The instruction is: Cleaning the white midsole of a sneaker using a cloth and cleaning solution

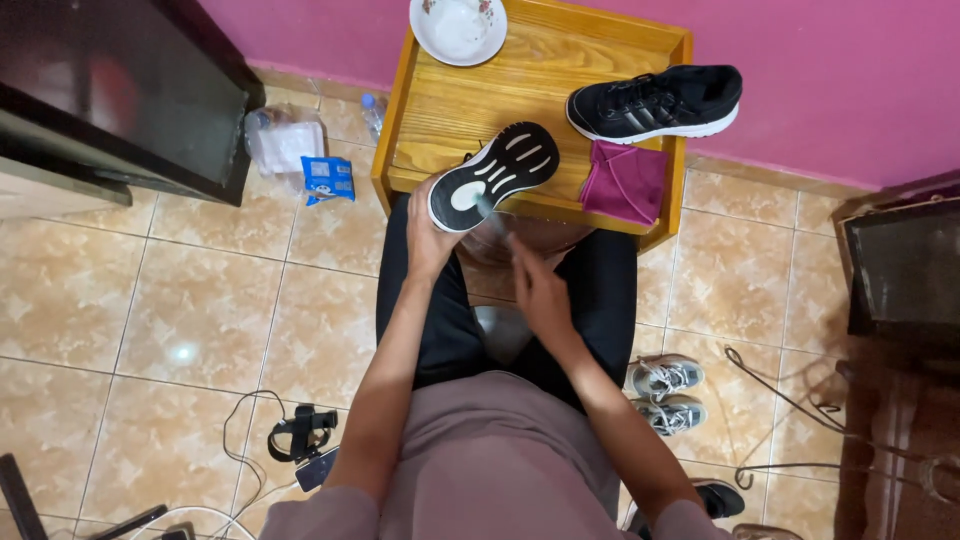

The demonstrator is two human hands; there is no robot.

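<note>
We hold one black shoe (493,175) sole-up over the desk's (470,105) front edge.

Our left hand (428,240) grips that shoe at the heel; our right hand (538,290) is closed around a blurred thing pointed at the sole, and we cannot tell what it is. We count two black shoes: the held one and a second (655,102) standing upright on the desk's right side. One magenta cloth (625,182) lies just below it. One white plate (458,28) sits at the desk's far edge; what it holds we cannot tell. On the floor (150,320) by our right leg lie two grey sneakers (668,395).
</note>
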